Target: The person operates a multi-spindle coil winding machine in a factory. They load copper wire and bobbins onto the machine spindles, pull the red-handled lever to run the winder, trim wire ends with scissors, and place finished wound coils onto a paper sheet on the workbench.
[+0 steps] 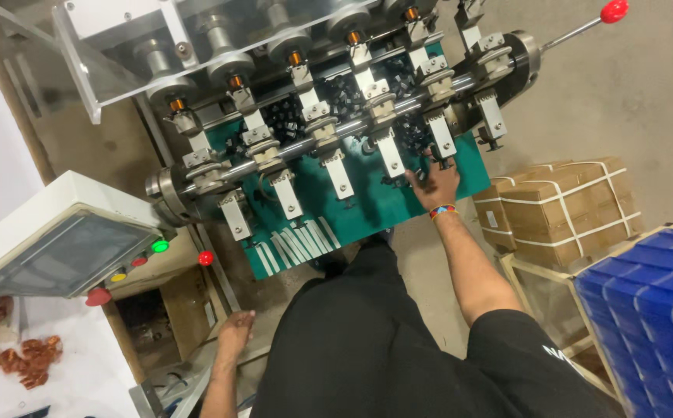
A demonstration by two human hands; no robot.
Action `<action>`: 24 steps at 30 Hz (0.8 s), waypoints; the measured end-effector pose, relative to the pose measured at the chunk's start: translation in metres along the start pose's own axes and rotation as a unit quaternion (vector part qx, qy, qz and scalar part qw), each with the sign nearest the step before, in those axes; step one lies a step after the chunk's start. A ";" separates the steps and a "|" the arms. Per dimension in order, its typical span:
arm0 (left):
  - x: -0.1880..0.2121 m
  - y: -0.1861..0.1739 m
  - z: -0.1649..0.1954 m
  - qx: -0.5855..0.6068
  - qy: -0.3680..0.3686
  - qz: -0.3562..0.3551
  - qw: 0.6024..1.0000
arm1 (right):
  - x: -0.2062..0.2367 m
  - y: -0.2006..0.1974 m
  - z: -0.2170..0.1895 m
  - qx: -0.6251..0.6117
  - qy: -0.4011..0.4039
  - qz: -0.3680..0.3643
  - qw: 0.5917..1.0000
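A coil-winding machine stands before me, with a steel shaft [336,131] carrying several metal holders above a green plate [367,197]. Small copper-wound bobbins [176,104] sit at the spindles behind. My right hand [434,184], with a coloured band at the wrist, reaches to the green plate's right end and touches small black parts under a holder [441,138]; whether it grips one cannot be told. My left hand [235,331] hangs low at the left, fingers loosely apart, holding nothing, near the machine's frame.
A white control box [50,232] with red, yellow and green buttons sits at left. A lever with a red knob [614,11] sticks out at top right. Strapped cardboard boxes [561,209] and blue plastic crates [654,310] stand at right. Copper coils [19,360] lie at lower left.
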State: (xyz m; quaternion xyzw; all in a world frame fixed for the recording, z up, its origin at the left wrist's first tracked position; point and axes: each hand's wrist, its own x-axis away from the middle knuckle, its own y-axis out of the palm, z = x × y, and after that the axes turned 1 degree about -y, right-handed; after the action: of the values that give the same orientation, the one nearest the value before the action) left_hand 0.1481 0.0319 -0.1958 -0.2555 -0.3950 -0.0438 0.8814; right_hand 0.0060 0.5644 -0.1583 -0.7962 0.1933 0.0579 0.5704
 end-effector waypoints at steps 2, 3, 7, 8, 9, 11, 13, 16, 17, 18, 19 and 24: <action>0.007 -0.001 -0.006 -0.023 -0.041 0.008 0.999 | -0.009 0.006 0.011 -0.019 -0.011 -0.023 0.999; 0.013 -0.001 -0.009 -0.018 -0.062 0.010 0.998 | -0.009 0.011 0.013 -0.030 -0.018 -0.037 0.999; 0.039 0.011 -0.015 -0.001 -0.098 0.045 0.994 | 0.007 0.025 0.010 -0.064 0.008 -0.012 0.998; 0.043 0.016 -0.013 0.005 -0.094 0.062 0.994 | 0.014 0.027 0.007 -0.073 0.003 0.020 0.997; 0.048 0.024 -0.012 0.011 -0.106 0.072 0.992 | 0.019 0.029 0.005 -0.084 -0.004 0.050 0.995; 0.060 0.046 -0.007 0.023 -0.134 0.095 0.986 | 0.024 0.033 -0.002 -0.050 0.013 0.000 0.999; 0.069 0.068 0.002 0.045 -0.152 0.078 0.984 | 0.022 0.040 -0.009 -0.050 0.014 -0.027 0.998; 0.073 0.098 0.023 0.043 -0.160 0.060 0.984 | 0.008 0.050 -0.019 -0.060 0.011 -0.075 0.995; 0.076 0.107 0.030 0.036 -0.164 0.055 0.984 | 0.004 0.052 -0.021 -0.040 0.020 -0.132 0.990; 0.078 0.114 0.038 0.044 -0.148 0.069 0.986 | 0.000 0.053 -0.022 -0.020 0.030 -0.187 0.982; 0.080 0.120 0.045 0.051 -0.130 0.083 0.987 | -0.003 0.052 -0.022 -0.010 0.003 -0.211 0.977; 0.088 0.143 0.068 0.065 -0.117 0.131 0.982 | -0.006 0.036 0.004 -0.071 -0.195 -0.185 0.961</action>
State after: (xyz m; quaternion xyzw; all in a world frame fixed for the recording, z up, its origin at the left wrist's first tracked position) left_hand 0.2025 0.1992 -0.1540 -0.2504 -0.4602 0.1281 0.8421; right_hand -0.0129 0.5595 -0.1893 -0.8298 -0.0773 0.1186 0.5398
